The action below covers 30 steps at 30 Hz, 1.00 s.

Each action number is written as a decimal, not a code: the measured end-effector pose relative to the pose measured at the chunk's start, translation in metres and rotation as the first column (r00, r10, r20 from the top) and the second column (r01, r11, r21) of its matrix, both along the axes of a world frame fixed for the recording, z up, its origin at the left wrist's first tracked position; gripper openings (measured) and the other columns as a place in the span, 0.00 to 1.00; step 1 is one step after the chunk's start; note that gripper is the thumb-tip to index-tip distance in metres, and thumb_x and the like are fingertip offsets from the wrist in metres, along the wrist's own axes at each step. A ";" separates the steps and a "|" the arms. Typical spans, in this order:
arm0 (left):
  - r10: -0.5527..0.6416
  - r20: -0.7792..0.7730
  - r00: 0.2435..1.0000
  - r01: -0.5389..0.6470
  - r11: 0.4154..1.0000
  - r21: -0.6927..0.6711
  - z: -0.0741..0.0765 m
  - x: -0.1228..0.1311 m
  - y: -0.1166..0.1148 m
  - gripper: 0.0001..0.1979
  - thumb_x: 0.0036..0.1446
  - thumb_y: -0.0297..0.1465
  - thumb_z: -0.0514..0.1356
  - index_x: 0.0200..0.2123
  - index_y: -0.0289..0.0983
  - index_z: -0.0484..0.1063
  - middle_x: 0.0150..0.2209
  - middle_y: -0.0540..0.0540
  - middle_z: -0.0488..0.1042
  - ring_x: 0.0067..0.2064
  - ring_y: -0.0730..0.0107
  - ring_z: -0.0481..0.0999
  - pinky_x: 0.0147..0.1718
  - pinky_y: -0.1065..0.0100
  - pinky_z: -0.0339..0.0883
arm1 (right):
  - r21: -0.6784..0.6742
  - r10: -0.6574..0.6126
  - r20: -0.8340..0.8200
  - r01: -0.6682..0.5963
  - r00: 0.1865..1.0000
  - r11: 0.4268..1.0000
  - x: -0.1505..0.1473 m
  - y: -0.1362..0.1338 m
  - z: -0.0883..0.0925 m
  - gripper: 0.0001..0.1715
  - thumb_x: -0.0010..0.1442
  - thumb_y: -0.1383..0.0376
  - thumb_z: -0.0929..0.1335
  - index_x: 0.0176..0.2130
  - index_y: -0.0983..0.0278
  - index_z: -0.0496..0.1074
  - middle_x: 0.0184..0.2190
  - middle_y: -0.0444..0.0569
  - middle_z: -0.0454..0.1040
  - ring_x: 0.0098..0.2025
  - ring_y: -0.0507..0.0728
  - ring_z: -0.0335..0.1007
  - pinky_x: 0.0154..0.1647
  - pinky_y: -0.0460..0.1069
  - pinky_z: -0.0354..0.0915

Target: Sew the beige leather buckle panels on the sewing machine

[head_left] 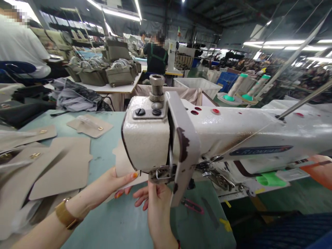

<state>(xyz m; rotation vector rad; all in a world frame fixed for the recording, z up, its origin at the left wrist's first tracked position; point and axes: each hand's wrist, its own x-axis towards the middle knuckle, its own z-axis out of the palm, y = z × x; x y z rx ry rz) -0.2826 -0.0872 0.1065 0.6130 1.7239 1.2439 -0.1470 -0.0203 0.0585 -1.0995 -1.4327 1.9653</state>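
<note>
My left hand (121, 180) is closed on a flat beige panel (123, 162), thumb on top and fingers underneath. The panel runs beneath the head of a white sewing machine (147, 135). By the presser foot (160, 173), my right hand (155, 200) is near the panel's edge, its visible fingers loosely stretched and apart. Its upper fingertips are hidden at the machine, so any contact there is unclear. To the left lie more beige panels (64, 166), several with gold-coloured metal fittings and clear wrapping.
Pink-handled thread snips (193, 205) lie on the green tabletop (124, 224) right of my hands. Green-tipped thread cones (237, 86) stand behind the machine. Bags (120, 74) sit on a farther table, with co-workers (157, 55) beyond. A metal rod (306, 100) slants over the machine arm.
</note>
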 end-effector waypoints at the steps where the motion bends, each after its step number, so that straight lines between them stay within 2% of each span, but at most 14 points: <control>1: -0.052 0.000 0.999 0.052 0.999 -0.005 0.000 0.001 -0.001 0.19 0.53 0.42 0.63 0.19 0.34 0.72 0.16 0.52 0.69 0.18 0.76 0.61 0.18 0.75 0.52 | 0.007 0.000 0.004 0.000 1.000 1.000 0.001 0.000 0.002 0.30 0.58 0.47 0.59 0.23 0.69 0.68 0.22 0.58 0.76 0.16 0.50 0.68 0.13 0.39 0.52; 3: -0.107 -0.018 0.994 0.107 0.994 0.000 -0.004 0.005 -0.005 0.20 0.56 0.43 0.60 0.19 0.35 0.70 0.16 0.52 0.68 0.18 0.76 0.60 0.18 0.75 0.52 | 0.003 0.007 0.010 -0.007 1.000 1.000 0.003 0.001 0.005 0.30 0.59 0.48 0.59 0.23 0.69 0.68 0.22 0.57 0.75 0.16 0.50 0.67 0.13 0.39 0.52; 6: -0.071 -0.047 0.996 0.073 0.996 0.042 -0.011 0.014 -0.012 0.18 0.56 0.42 0.60 0.21 0.36 0.70 0.17 0.52 0.68 0.19 0.75 0.61 0.18 0.75 0.53 | -0.005 0.028 -0.011 -0.028 1.000 1.000 0.005 0.001 0.008 0.28 0.59 0.50 0.59 0.22 0.69 0.67 0.20 0.54 0.75 0.15 0.49 0.66 0.13 0.39 0.50; 14: 0.142 -0.094 0.985 -0.139 0.989 0.041 -0.015 0.063 -0.022 0.23 0.54 0.49 0.58 0.17 0.38 0.68 0.17 0.51 0.66 0.20 0.71 0.63 0.20 0.71 0.57 | -0.014 0.024 -0.021 -0.024 1.000 1.000 0.012 0.005 0.009 0.22 0.57 0.55 0.61 0.18 0.65 0.62 0.10 0.45 0.66 0.10 0.46 0.55 0.12 0.39 0.52; 18: 0.219 -0.105 0.970 -0.216 0.976 0.043 -0.024 0.087 -0.023 0.24 0.55 0.51 0.56 0.18 0.39 0.68 0.15 0.51 0.65 0.20 0.68 0.64 0.23 0.68 0.59 | 0.058 0.054 0.060 -0.057 0.997 0.997 0.020 0.011 0.015 0.24 0.56 0.57 0.62 0.13 0.64 0.58 0.08 0.43 0.62 0.09 0.45 0.50 0.11 0.39 0.47; 23: 0.303 -0.121 0.945 -0.298 0.953 0.060 -0.030 0.107 -0.020 0.23 0.56 0.51 0.55 0.19 0.41 0.67 0.16 0.50 0.65 0.22 0.64 0.66 0.27 0.66 0.61 | 0.145 0.090 0.067 -0.099 0.994 0.984 0.030 0.018 0.021 0.24 0.57 0.61 0.62 0.13 0.64 0.59 0.08 0.42 0.61 0.10 0.45 0.51 0.13 0.40 0.50; 30: 0.361 -0.093 0.928 -0.358 0.933 0.047 -0.032 0.132 -0.012 0.23 0.56 0.52 0.54 0.19 0.42 0.67 0.19 0.48 0.69 0.26 0.60 0.70 0.29 0.65 0.64 | 0.165 0.163 0.070 -0.172 0.984 0.971 0.038 0.031 0.024 0.23 0.58 0.60 0.63 0.16 0.64 0.59 0.08 0.40 0.60 0.10 0.45 0.53 0.12 0.39 0.50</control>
